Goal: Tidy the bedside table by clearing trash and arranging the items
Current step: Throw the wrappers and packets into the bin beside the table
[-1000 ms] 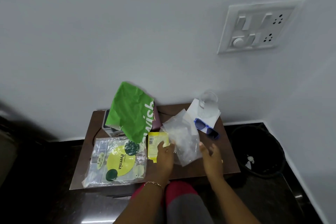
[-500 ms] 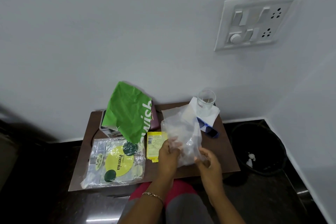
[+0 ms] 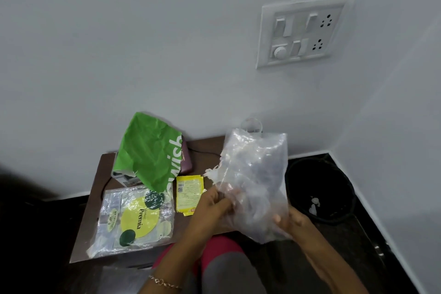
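Observation:
A crumpled clear plastic bag (image 3: 254, 174) is held up above the right half of the brown bedside table (image 3: 95, 203). My left hand (image 3: 214, 203) grips its left edge and my right hand (image 3: 290, 221) grips its lower right corner. On the table lie a clear "Premia" packet (image 3: 136, 219), a small yellow sachet (image 3: 188, 194) and a green paper bag (image 3: 150, 153) that stands over a box. The bag hides most of a glass (image 3: 251, 124) and the rest of the table's right side.
A black bin (image 3: 319, 188) with white scraps inside stands on the dark floor right of the table. A maroon booklet (image 3: 186, 160) and a thin black cable (image 3: 202, 151) lie near the wall. A switch panel (image 3: 300, 33) is mounted on the wall above.
Both hands closed on the clear plastic bag and raised it off the table toward me. It now covers the white paper and blue sunglasses seen earlier.

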`<state>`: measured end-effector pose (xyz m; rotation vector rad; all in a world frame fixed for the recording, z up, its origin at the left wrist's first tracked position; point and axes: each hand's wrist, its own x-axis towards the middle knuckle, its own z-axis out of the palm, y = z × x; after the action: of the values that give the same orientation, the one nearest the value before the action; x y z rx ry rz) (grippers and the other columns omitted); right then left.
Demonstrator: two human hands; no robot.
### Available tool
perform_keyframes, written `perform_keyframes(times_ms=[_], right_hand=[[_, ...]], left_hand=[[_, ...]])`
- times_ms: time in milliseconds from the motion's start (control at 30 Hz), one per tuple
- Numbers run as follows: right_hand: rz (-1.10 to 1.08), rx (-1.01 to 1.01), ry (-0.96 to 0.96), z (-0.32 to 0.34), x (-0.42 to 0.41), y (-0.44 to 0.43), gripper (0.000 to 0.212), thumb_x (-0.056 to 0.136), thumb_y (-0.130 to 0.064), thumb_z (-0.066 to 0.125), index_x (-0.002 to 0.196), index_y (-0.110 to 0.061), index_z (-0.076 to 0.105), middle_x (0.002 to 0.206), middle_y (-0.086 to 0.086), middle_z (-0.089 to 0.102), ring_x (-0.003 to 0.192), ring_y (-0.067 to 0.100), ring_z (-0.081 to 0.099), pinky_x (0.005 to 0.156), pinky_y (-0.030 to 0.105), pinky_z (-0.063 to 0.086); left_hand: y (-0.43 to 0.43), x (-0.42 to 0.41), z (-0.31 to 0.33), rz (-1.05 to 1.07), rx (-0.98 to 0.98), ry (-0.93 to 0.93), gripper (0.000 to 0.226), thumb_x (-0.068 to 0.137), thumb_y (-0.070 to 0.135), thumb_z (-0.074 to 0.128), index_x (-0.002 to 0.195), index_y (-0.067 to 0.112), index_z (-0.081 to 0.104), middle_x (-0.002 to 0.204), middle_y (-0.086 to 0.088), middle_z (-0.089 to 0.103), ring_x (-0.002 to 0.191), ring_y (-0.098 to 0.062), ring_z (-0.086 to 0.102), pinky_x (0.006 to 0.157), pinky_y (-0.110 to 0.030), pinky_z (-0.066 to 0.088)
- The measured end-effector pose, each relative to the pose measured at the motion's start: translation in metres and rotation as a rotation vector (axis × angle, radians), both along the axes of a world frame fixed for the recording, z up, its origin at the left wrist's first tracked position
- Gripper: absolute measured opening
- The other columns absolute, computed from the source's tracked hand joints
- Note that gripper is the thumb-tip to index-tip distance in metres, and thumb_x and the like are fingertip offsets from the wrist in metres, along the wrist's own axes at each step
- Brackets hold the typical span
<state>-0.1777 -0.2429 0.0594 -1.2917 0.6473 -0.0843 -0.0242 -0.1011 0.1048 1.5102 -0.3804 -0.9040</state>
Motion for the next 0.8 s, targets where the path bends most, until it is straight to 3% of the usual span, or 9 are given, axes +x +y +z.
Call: perform_keyframes(times_ms=[133,233,300,367,400,467,533,667,800], right_hand=[[-0.207,0.032,-0.032,-0.003,-0.013,-0.009,0.069,0.043,-0.047,0.084,0.101,-0.011,0.07,0.098,0.008,0.075,0.092,0.024,0.071,0.077,0.035,0.058],[-0.386,0.088,-0.068,-0.018,-0.022,-0.018,0.076,0.034,-0.046,0.091,0.096,-0.005,0.07,0.093,0.011,0.075,0.087,0.026,0.071,0.08,0.046,0.056],[-0.484,0.115,-0.057,-0.029,-0.029,-0.027,0.066,0.047,-0.034,0.086,0.101,-0.001,0.068,0.096,0.016,0.074,0.089,0.029,0.07,0.083,0.049,0.054],[-0.596,0.094,-0.012,-0.042,-0.038,-0.04,0.066,0.047,-0.039,0.086,0.1,-0.003,0.068,0.096,0.018,0.073,0.092,0.031,0.069,0.083,0.047,0.054],[-0.66,0.053,0.015,-0.051,-0.044,-0.049,0.062,0.049,-0.041,0.086,0.098,-0.007,0.069,0.094,0.017,0.074,0.094,0.031,0.069,0.081,0.044,0.056],[-0.801,-0.016,0.098,-0.064,-0.055,-0.07,0.029,0.068,-0.028,0.081,0.092,-0.017,0.068,0.091,0.01,0.072,0.096,0.031,0.067,0.072,0.031,0.057],[-0.89,-0.012,0.143,-0.077,-0.064,-0.094,0.016,0.08,-0.016,0.071,0.094,-0.019,0.068,0.094,0.007,0.07,0.094,0.027,0.066,0.069,0.03,0.052],[-0.96,0.016,0.155,-0.106,-0.062,-0.141,0.019,0.082,-0.021,0.068,0.098,-0.012,0.068,0.098,0.01,0.071,0.091,0.027,0.066,0.077,0.035,0.052],[-0.875,0.175,0.354,-0.176,-0.053,-0.176,0.04,0.088,-0.031,0.061,0.107,0.005,0.063,0.11,0.029,0.065,0.102,0.045,0.061,0.091,0.049,0.049]], left_hand=[[-0.028,-0.005,-0.007,-0.015,-0.029,-0.028,0.02,0.067,0.015,0.052,0.083,0.008,0.062,0.082,-0.005,0.065,0.079,-0.013,0.06,0.071,-0.022,0.048],[-0.059,-0.014,-0.017,-0.001,-0.029,-0.098,0.022,0.07,0.024,0.071,0.083,0.008,0.065,0.093,-0.01,0.066,0.088,-0.016,0.063,0.076,-0.022,0.048],[-0.087,-0.025,-0.025,-0.077,-0.046,-0.045,0.016,0.074,0.008,0.074,0.08,0.001,0.061,0.076,-0.001,0.069,0.072,-0.008,0.066,0.064,-0.016,0.05],[-0.116,-0.037,-0.038,-0.14,-0.032,0.038,0.014,0.075,0.0,0.071,0.075,0.001,0.057,0.064,0.001,0.066,0.059,-0.005,0.063,0.055,-0.016,0.049],[-0.13,-0.043,-0.046,-0.148,-0.017,0.065,0.018,0.073,0.003,0.074,0.075,0.002,0.057,0.064,-0.002,0.066,0.06,-0.009,0.063,0.056,-0.02,0.05],[-0.156,-0.048,-0.061,-0.146,0.003,0.078,0.031,0.062,0.017,0.083,0.078,0.005,0.059,0.073,-0.009,0.068,0.071,-0.021,0.063,0.066,-0.032,0.052],[-0.18,-0.052,-0.075,-0.155,0.018,0.049,0.036,0.058,0.02,0.082,0.085,0.009,0.062,0.086,-0.011,0.07,0.081,-0.024,0.064,0.072,-0.033,0.052],[-0.212,-0.052,-0.098,-0.144,-0.005,-0.058,0.04,0.074,-0.002,0.072,0.107,0.015,0.057,0.109,-0.001,0.063,0.1,-0.008,0.059,0.078,-0.015,0.049],[-0.199,-0.038,-0.117,-0.149,0.053,-0.105,0.035,0.068,0.009,0.077,0.098,0.021,0.063,0.098,0.006,0.07,0.1,-0.006,0.063,0.075,-0.014,0.05]])
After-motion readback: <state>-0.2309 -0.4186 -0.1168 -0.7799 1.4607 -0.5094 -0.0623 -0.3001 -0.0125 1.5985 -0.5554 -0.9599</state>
